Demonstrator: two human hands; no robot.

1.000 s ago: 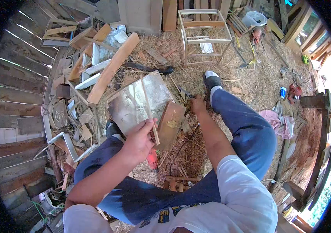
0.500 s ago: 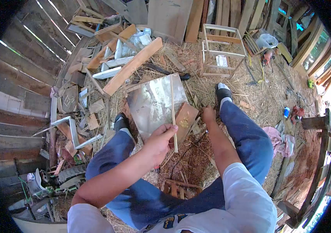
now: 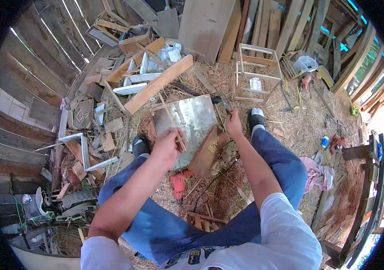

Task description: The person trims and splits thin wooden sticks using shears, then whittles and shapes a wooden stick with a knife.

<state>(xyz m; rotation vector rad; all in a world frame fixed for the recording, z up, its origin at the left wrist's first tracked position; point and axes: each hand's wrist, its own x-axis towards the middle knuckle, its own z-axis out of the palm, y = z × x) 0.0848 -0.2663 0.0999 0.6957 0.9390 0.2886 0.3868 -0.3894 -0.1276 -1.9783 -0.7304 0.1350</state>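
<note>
My left hand [image 3: 169, 143] is closed on a thin wooden strip [image 3: 167, 110], which slants up and left over a flat, shiny board [image 3: 195, 114] on the ground. To the right, my right hand [image 3: 234, 124] is closed round a slim tool [image 3: 225, 105] that points up and left, beside the board's right edge; what kind of tool it is cannot be made out. A brown wood block [image 3: 207, 153] lies tilted on the board's lower right, between my hands. Just below the board is a red power tool [image 3: 178, 185].
A small wooden frame [image 3: 258, 76] stands ahead to the right. Scrap wood and a long plank [image 3: 159, 84] are heaped ahead to the left. A pink cloth [image 3: 314, 174] lies right of my knee, and a blue can [image 3: 325, 142] is beyond it.
My right hand has risen from low beside the block with the slim tool in it. The strip in my left hand has tilted to the left. The camera view has shifted.
</note>
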